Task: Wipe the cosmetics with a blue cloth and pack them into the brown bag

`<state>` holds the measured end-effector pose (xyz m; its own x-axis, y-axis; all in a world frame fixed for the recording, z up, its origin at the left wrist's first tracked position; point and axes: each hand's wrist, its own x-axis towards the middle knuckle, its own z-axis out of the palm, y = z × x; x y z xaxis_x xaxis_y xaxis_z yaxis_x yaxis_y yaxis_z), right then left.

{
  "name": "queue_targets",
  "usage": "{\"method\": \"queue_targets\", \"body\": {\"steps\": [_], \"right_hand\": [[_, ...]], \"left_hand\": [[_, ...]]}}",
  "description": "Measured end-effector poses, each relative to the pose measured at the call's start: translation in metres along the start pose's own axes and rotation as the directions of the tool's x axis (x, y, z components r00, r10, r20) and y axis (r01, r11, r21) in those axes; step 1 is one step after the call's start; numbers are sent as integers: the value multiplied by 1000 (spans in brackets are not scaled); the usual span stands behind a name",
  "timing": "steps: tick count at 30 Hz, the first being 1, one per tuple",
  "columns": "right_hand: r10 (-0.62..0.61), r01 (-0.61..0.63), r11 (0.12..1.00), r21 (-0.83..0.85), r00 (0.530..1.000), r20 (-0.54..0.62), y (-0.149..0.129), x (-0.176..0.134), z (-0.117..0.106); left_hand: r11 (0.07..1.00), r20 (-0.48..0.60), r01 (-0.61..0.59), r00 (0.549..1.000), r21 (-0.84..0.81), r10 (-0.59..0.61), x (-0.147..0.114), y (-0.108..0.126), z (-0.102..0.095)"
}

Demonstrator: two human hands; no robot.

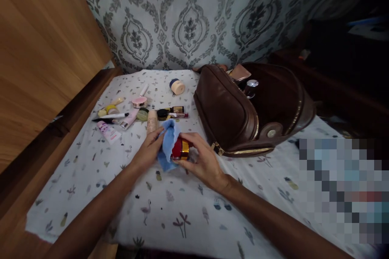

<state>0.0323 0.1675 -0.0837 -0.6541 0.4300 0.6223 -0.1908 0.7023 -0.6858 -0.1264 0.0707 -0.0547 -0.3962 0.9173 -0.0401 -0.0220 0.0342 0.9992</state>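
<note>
My left hand is closed on a light blue cloth, which is pressed against the side of a red jar. Fingers of my right hand grip the same jar around its gold band. Both hands hold it above the printed cloth, in front of the bag. Just behind my left fingers stands a beige bottle. A black-lidded jar and a lipstick-like tube lie a little farther back. The cloth hides part of the red jar.
An unzipped brown leather bag stands at the right, with a silver-capped bottle in its opening. Several cosmetics lie at the left, including a pink compact and a pink tube. A navy-and-beige jar lies behind. Wooden furniture borders the left.
</note>
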Motion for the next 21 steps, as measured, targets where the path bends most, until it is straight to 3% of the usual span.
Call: {"method": "queue_targets", "body": {"steps": [3, 6, 9, 16, 21], "right_hand": [[83, -84, 996, -23, 995, -55, 1, -2, 0], [87, -93, 993, -68, 992, -89, 1, -3, -2], [56, -63, 993, -98, 995, -77, 0, -1, -6], [128, -130, 990, -46, 991, -43, 0, 5, -9], [121, -120, 993, 21, 992, -32, 3, 6, -11]], "left_hand": [[978, 2, 133, 991, -163, -134, -1, -5, 2], [957, 100, 205, 977, -204, -188, -6, 2, 6], [954, 188, 199, 969, -226, -158, -10, 10, 10], [943, 135, 209, 975, -260, -179, -7, 0, 10], [934, 158, 211, 973, -289, -171, -6, -3, 11]]}}
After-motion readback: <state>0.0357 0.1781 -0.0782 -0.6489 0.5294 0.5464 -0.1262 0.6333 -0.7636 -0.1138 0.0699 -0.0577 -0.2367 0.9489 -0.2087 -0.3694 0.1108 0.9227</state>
